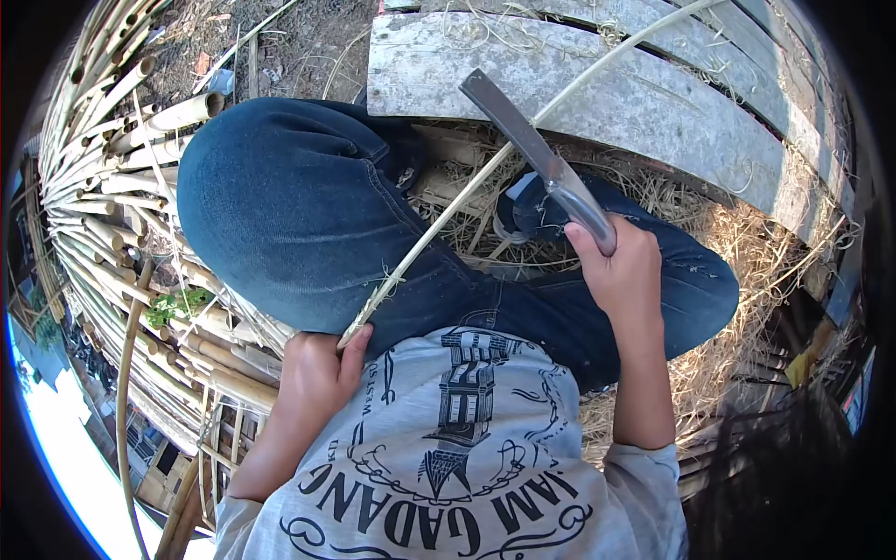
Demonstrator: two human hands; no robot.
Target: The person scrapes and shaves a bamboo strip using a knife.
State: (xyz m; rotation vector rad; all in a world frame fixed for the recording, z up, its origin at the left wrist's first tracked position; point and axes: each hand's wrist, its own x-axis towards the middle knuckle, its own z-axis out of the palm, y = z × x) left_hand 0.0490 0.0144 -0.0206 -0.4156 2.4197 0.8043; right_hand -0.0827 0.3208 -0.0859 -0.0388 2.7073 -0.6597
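My left hand is closed around the near end of a long, thin bamboo strip, close to my left hip. Loose fibres fray from the strip just above that grip. It slants up to the right across my lap and over the wooden planks. In my right hand is the metal handle of a machete with a straight, dark blade. The blade crosses the strip, its tip pointing up and left. Whether its edge touches the strip I cannot tell.
Weathered wooden planks form a low platform ahead, scattered with thin shavings. Many bamboo poles are piled on the left. Shavings cover the ground at the right. My bent legs in jeans lie between the hands and the platform.
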